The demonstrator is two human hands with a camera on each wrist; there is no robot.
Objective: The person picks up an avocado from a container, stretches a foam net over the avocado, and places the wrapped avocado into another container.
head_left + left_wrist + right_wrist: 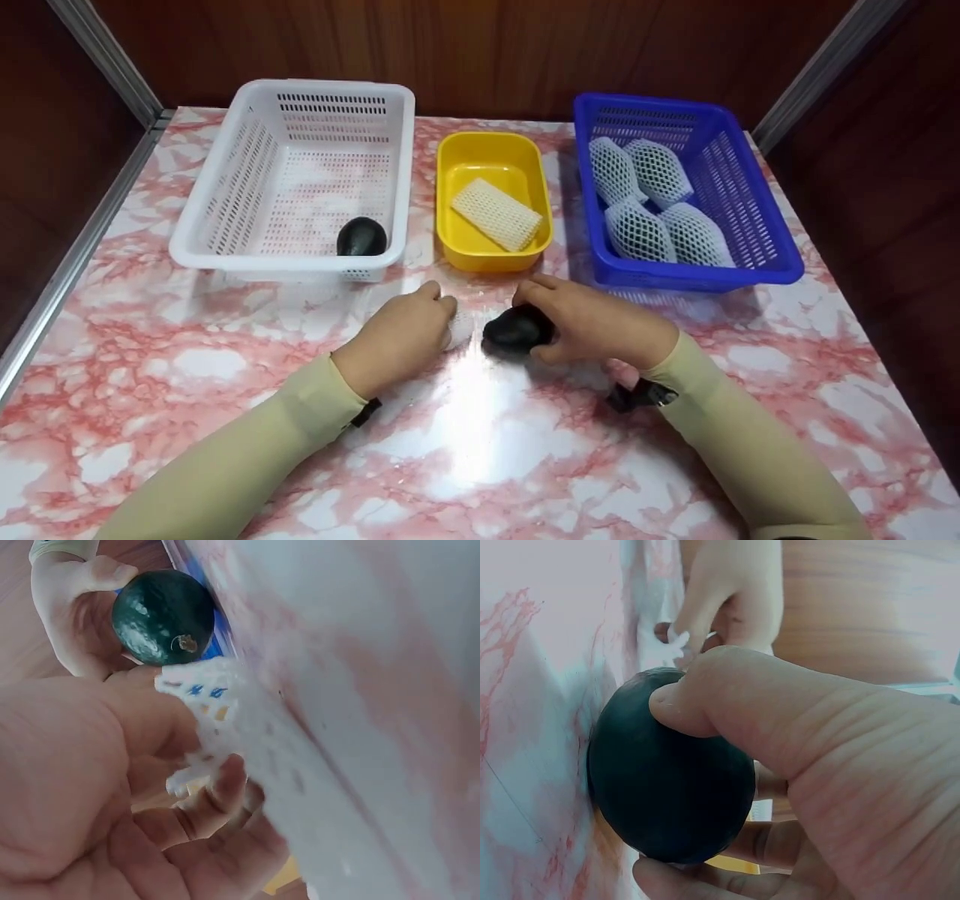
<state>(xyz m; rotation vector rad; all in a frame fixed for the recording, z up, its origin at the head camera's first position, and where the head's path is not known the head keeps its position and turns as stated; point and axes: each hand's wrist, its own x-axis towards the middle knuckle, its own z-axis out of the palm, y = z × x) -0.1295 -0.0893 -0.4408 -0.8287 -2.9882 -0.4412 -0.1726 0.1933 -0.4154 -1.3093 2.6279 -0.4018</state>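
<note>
My right hand (607, 322) grips a dark avocado (516, 330) low over the table, thumb on one side and fingers round the other. The right wrist view shows the avocado (667, 780) close up, its rounded side at the tabletop. Just to the left, my left hand (401, 337) holds a white foam net sleeve (460, 328), partly hidden by the fingers in the head view. In the left wrist view the net's open end (225, 694) faces the avocado's stem end (184, 643), with a small gap between them.
A white basket (292, 262) at the back left holds one bare avocado (361, 237). In the middle, a yellow bin (491, 262) contains flat foam nets (496, 214). The blue basket (697, 277) on the right has several net-wrapped avocados (640, 231). Wooden panels (495, 60) enclose the table.
</note>
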